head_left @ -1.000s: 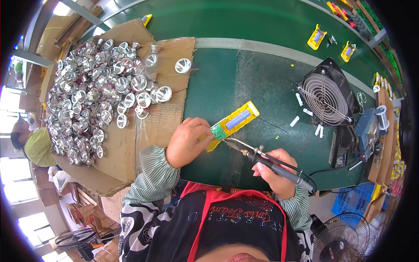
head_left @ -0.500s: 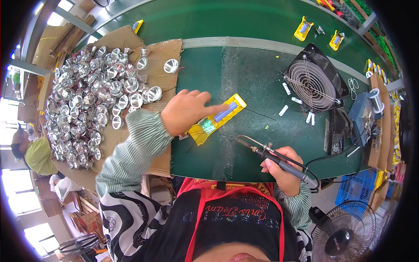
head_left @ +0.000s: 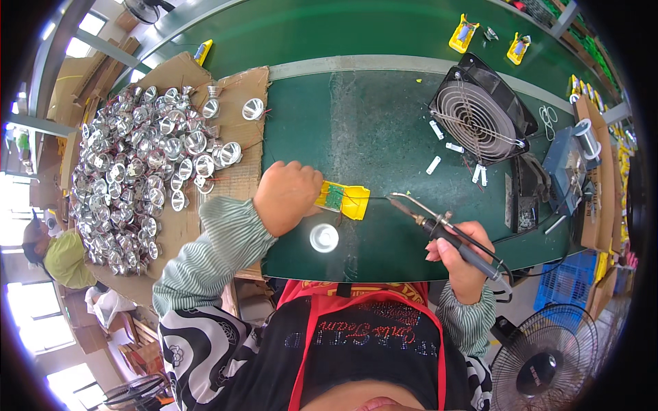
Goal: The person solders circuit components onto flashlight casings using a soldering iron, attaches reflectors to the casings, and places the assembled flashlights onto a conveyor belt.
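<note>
My left hand (head_left: pixel 286 197) is closed over one end of a yellow plastic housing (head_left: pixel 355 203), which lies on the green bench. A small green circuit board (head_left: pixel 334 197) with thin wires shows inside the housing, beside my fingers. The end under the hand is hidden. Just nearer to me lies a silver reflector cup (head_left: pixel 324 238), its round mouth facing up. My right hand (head_left: pixel 463 255) grips a soldering iron (head_left: pixel 449 238) with a curved metal tube along it. Its tip points left, close to a dark wire reaching out from the housing.
Many silver reflector cups (head_left: pixel 147 157) are heaped on cardboard (head_left: pixel 240 178) at the left. A black fan (head_left: pixel 476 116), small white pieces (head_left: pixel 433 165) and a solder spool (head_left: pixel 587 140) are at the right. More yellow housings (head_left: pixel 464 33) sit beyond the metal rail.
The yellow housing has been turned round; my left hand now covers its other end and has closed on it. The reflector cup has come into sight. The soldering iron has shifted slightly right.
</note>
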`<state>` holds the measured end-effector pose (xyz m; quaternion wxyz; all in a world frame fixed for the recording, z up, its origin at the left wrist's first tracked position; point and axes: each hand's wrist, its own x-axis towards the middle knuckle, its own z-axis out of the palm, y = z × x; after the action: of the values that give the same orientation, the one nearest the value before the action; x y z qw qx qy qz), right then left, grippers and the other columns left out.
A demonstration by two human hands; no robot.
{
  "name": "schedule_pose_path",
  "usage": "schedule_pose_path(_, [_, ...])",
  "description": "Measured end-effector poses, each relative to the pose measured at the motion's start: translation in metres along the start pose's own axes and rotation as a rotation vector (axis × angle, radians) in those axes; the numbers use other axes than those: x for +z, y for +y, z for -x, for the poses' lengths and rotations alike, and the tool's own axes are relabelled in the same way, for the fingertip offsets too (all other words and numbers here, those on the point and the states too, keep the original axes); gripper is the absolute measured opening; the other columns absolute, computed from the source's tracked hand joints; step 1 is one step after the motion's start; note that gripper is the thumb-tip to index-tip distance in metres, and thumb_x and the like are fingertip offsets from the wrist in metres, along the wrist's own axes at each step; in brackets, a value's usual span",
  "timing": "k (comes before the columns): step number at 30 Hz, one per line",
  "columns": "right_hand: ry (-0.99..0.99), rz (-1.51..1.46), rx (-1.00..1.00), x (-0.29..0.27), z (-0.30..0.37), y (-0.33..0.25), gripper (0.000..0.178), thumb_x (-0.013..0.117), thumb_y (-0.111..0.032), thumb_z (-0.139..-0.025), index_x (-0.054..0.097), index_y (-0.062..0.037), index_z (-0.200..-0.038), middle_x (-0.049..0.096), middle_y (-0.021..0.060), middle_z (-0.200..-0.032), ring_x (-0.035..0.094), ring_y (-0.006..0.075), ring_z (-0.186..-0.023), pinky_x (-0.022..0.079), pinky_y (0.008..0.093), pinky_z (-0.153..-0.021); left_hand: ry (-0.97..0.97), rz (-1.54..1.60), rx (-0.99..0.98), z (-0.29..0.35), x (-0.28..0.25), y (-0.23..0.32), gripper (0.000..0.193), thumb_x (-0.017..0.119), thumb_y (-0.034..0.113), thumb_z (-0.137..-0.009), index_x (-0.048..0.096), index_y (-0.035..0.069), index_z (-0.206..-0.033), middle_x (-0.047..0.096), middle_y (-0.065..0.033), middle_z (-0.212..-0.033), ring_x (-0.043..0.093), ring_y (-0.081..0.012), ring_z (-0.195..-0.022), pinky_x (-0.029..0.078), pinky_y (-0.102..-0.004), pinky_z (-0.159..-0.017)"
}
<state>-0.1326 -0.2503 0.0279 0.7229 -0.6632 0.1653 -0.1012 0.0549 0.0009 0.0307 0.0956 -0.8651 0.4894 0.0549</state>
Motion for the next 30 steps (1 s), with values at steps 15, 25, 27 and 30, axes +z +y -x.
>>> schedule_pose_path(15, [-0.135, 0.040, -0.022, 0.032, -0.018, 0.005, 0.018, 0.059, 0.006, -0.085, 0.052, 0.0055, -0.101, 0.067, 0.0182, -0.079, 0.068, 0.0202, -0.067, 0.060, 0.0318, -0.061, 0.256, 1.118, -0.240, 0.004, 0.031, -0.001, 0.008, 0.071, 0.006, -0.083, 0.068, 0.001, -0.089, 0.065, -0.0047, -0.085, 0.055, -0.0110, -0.066, 0.045, -0.0255, -0.059])
schedule_pose_path(25, [-0.166, -0.016, 0.111, 0.046, -0.024, 0.009, 0.016, 0.063, 0.003, -0.085, 0.054, 0.0058, -0.098, 0.068, 0.0160, -0.079, 0.067, 0.0169, -0.067, 0.057, 0.0284, -0.061, 0.351, 0.834, -0.075, 0.009, 0.026, 0.001, 0.007, 0.067, 0.007, -0.078, 0.064, 0.002, -0.080, 0.059, -0.0105, -0.094, 0.056, -0.0305, -0.086, 0.047, -0.0388, -0.076])
schedule_pose_path(27, [-0.197, 0.003, 0.120, 0.050, -0.027, 0.012, 0.016, 0.060, 0.005, -0.085, 0.052, 0.0052, -0.100, 0.067, 0.0184, -0.079, 0.068, 0.0196, -0.066, 0.058, 0.0293, -0.061, 0.339, 0.805, -0.069, 0.009, 0.026, 0.000, 0.007, 0.067, 0.007, -0.077, 0.063, 0.002, -0.079, 0.059, -0.0100, -0.096, 0.055, -0.0302, -0.087, 0.047, -0.0388, -0.077])
schedule_pose_path(30, [-0.206, -0.013, 0.152, 0.053, -0.030, 0.015, 0.015, 0.061, 0.005, -0.085, 0.053, 0.0053, -0.098, 0.067, 0.0181, -0.080, 0.068, 0.0192, -0.067, 0.058, 0.0291, -0.061, 0.299, 0.811, -0.058, 0.009, 0.026, -0.002, 0.006, 0.067, 0.007, -0.077, 0.064, 0.002, -0.080, 0.059, -0.0093, -0.097, 0.055, -0.0298, -0.087, 0.047, -0.0384, -0.078])
